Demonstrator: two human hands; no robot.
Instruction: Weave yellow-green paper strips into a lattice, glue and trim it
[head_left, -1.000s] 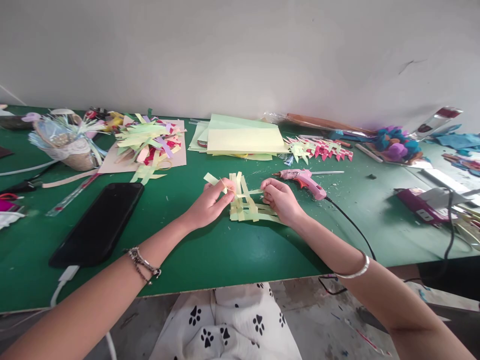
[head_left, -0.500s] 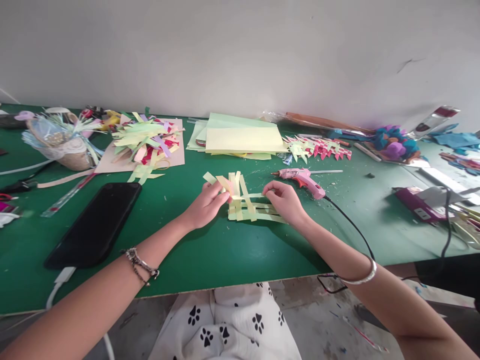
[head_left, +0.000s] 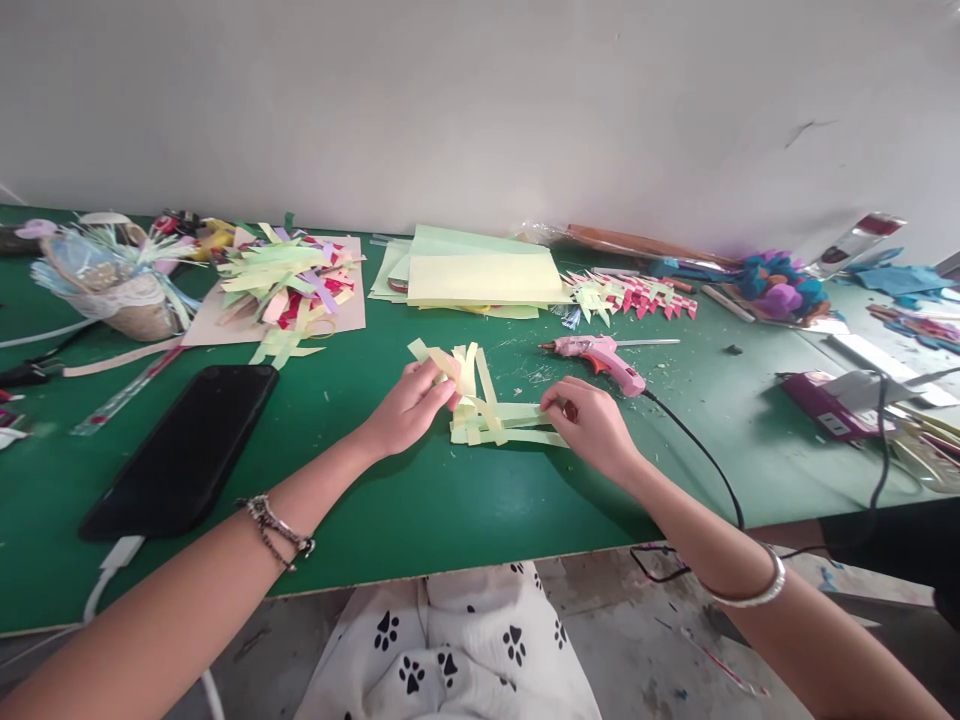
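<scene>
On the green table lies a loose weave of pale yellow and light green paper strips [head_left: 487, 425], some upright and some crosswise. My left hand [head_left: 411, 405] is at its upper left, thumb and fingers closed on folded-up paper strips [head_left: 444, 362]. On the right side, my right hand [head_left: 592, 420] pinches the free end of a light green paper strip [head_left: 517, 412] that runs across the weave. Part of the weave near my left fingertips is hidden. A pink glue gun [head_left: 600, 358] lies just above my right hand.
Behind the weave lie yellow and green paper sheets [head_left: 487, 278]. A heap of coloured strips [head_left: 292, 275] rests on cardboard at left, near a black phone [head_left: 184, 445]. The glue gun's cord [head_left: 701, 450] runs down right, past a purple box [head_left: 821, 405].
My right hand has moved slightly down and to the right, with a strip end between its fingers. The crosswise strips lie closer together. My left hand stays almost where it was.
</scene>
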